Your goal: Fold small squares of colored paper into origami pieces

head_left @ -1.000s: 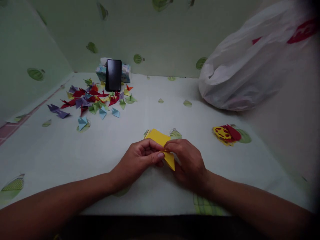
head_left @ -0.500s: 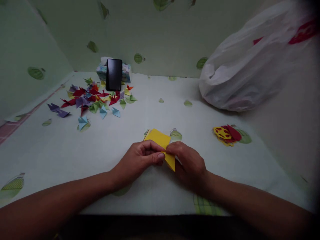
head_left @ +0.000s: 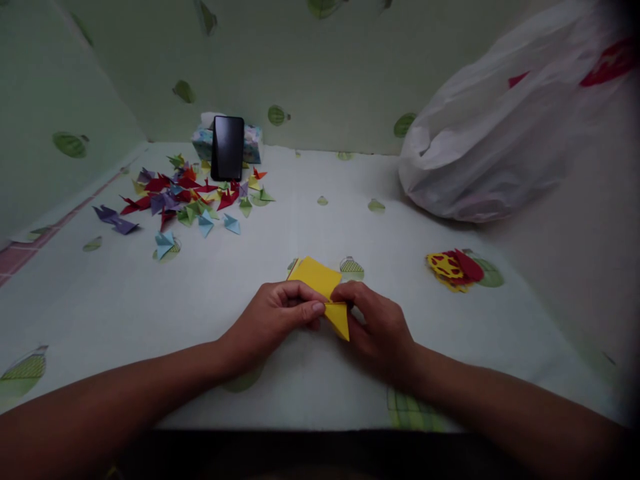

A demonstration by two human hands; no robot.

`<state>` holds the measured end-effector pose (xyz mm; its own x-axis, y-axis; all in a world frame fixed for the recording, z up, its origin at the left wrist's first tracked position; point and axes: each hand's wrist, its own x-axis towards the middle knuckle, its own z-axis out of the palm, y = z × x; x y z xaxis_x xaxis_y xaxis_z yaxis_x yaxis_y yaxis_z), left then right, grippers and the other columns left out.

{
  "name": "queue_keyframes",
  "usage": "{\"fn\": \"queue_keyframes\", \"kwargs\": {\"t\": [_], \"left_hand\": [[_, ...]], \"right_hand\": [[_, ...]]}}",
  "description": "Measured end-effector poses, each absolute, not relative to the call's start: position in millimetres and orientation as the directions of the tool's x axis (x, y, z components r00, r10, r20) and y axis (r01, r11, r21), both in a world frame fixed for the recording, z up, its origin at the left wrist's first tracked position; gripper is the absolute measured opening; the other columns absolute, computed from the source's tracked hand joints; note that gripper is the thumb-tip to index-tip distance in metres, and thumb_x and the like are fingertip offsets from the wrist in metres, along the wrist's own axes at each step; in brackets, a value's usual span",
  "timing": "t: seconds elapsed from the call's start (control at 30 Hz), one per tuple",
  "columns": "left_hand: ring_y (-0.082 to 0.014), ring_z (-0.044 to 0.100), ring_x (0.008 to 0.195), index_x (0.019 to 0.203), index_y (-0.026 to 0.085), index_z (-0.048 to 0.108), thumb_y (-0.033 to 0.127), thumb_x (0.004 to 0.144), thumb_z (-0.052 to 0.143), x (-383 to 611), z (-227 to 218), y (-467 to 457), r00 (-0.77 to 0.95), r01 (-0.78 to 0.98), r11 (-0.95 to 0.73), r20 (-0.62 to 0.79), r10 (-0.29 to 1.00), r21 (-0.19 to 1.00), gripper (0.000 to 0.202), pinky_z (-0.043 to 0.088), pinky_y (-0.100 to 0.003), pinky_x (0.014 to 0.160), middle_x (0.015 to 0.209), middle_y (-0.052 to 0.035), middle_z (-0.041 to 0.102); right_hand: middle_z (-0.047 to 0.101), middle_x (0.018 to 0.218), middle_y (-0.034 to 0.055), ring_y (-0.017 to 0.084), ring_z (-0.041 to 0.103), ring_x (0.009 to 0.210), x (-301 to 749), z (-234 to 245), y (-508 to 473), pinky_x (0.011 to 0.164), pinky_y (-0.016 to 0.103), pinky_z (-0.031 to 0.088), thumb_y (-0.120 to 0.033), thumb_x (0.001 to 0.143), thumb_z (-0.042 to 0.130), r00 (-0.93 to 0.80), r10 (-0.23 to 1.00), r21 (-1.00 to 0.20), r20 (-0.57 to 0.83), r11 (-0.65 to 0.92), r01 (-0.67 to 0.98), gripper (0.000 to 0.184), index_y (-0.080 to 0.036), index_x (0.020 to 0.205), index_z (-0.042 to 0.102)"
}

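A partly folded yellow paper [head_left: 320, 280] lies on the table in front of me, with a pointed flap hanging toward me. My left hand [head_left: 273, 320] pinches its left side, thumb on the crease. My right hand [head_left: 377, 327] pinches the right side of the same paper, fingers curled over the fold. Both hands rest low on the white tablecloth [head_left: 250, 280].
A pile of several small folded paper pieces [head_left: 185, 197] in red, purple, green and blue lies at the back left. A black phone [head_left: 227, 148] leans on a tissue box [head_left: 253, 143]. A red and yellow paper stack [head_left: 453, 268] sits right. A white plastic bag [head_left: 500, 127] fills the back right.
The hands stay on the yellow paper. The fingers have shifted slightly along the fold, and the right thumb has moved a little toward the crease.
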<state>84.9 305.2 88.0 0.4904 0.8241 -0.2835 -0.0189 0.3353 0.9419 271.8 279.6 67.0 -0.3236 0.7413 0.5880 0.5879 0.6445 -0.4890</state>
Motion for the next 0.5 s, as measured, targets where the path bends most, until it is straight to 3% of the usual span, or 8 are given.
{"fn": "queue_keyframes", "kwargs": {"t": [0.2,0.37,0.5], "left_hand": [[-0.0104,0.057,0.069,0.086,0.014,0.072,0.025,0.081,0.068,84.1,89.5,306.7,0.496,0.004,0.313,-0.274,0.824,0.950,0.012,0.045,-0.025,0.071,0.071,-0.0005,0.065],[-0.0096,0.055,0.065,0.080,0.013,0.069,0.024,0.080,0.068,84.4,89.6,306.1,0.487,0.045,0.270,-0.257,0.835,0.962,0.011,0.044,-0.024,0.067,0.065,0.0012,0.062],[-0.0089,0.052,0.060,0.076,0.013,0.067,0.023,0.080,0.067,84.7,90.9,305.7,0.481,0.091,0.237,-0.251,0.840,0.967,0.011,0.042,-0.023,0.062,0.060,0.0024,0.060]], "right_hand": [[0.058,0.072,0.0004,0.011,0.055,0.062,273.2,68.1,279.4,0.057,0.022,0.044,-0.002,0.082,0.046,-0.312,0.764,-0.530,0.564,0.625,0.573,0.018,-0.019,0.088,0.052],[0.057,0.072,0.0005,0.011,0.054,0.062,272.3,67.2,278.0,0.057,0.023,0.043,-0.003,0.084,0.046,-0.323,0.763,-0.540,0.560,0.632,0.557,0.016,-0.019,0.087,0.051],[0.059,0.076,0.0006,0.011,0.055,0.065,273.5,66.4,279.5,0.060,0.022,0.044,-0.003,0.082,0.049,-0.332,0.791,-0.613,0.514,0.609,0.503,0.018,-0.019,0.090,0.052]]}}
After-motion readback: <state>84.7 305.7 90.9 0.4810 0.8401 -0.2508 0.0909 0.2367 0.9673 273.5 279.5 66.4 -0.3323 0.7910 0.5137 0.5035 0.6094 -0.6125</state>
